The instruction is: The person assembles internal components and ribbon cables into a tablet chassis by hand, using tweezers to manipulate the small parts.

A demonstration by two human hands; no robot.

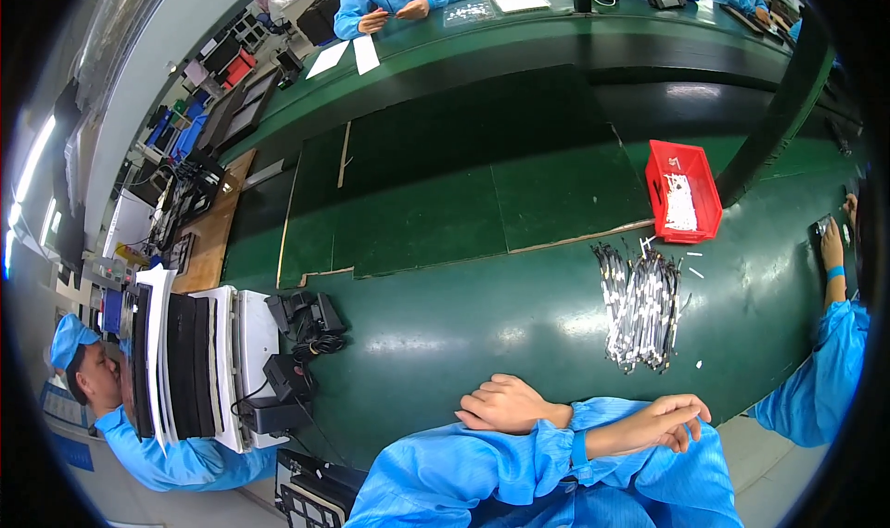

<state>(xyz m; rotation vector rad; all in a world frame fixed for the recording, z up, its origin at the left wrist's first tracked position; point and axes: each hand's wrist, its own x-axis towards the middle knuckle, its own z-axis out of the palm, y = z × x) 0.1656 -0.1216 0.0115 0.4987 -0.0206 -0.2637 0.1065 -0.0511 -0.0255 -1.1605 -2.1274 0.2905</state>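
My forearms are crossed at the table's near edge, in blue sleeves. My left hand (653,426) reaches out to the right, over my right sleeve; its fingers are apart and loosely bent, holding nothing. On the left, my right hand (505,404) rests on the green table top (436,343) with its fingers curled in, and nothing shows in them. Beyond my hands lies a pile of short, thin black cables with white sections (640,310), laid roughly side by side. Neither hand touches it.
A red bin (660,194) holding small white pieces stands behind the cables. At left are black power adapters (301,366) with cords and a stack of panels (190,366). A green post (779,111) rises at right. Co-workers sit left, right and across.
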